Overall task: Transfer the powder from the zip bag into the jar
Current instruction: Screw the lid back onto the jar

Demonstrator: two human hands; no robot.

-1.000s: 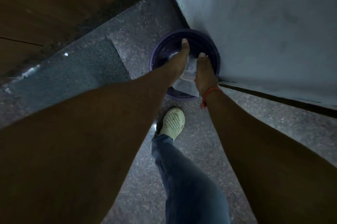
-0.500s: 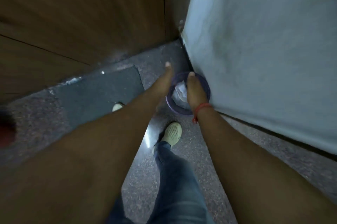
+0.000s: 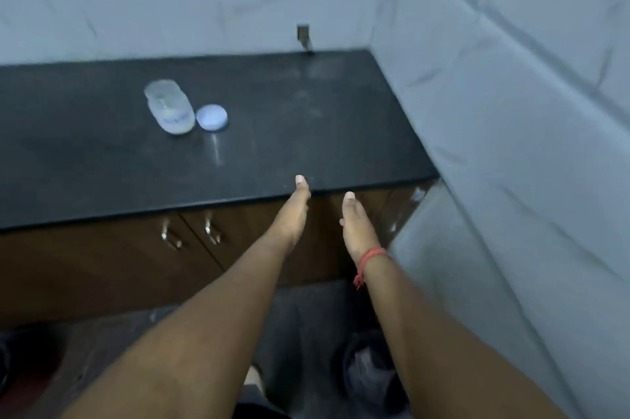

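Observation:
A clear jar holding white powder stands uncapped on the black counter, left of centre. Its white lid lies flat just to its right. My left hand and my right hand reach forward side by side at the counter's front edge, fingers straight and holding nothing. A red thread circles my right wrist. The crumpled zip bag lies in the dark bin on the floor by the right wall, partly hidden by my right forearm.
Brown cabinet doors with metal handles sit under the counter. White tiled walls close the back and right side. A small metal fitting sticks out of the back wall. My foot shows on the floor below.
My hands let go of the zip bag in the bin and rose. My view lifted from the floor to the counter with the jar and lid.

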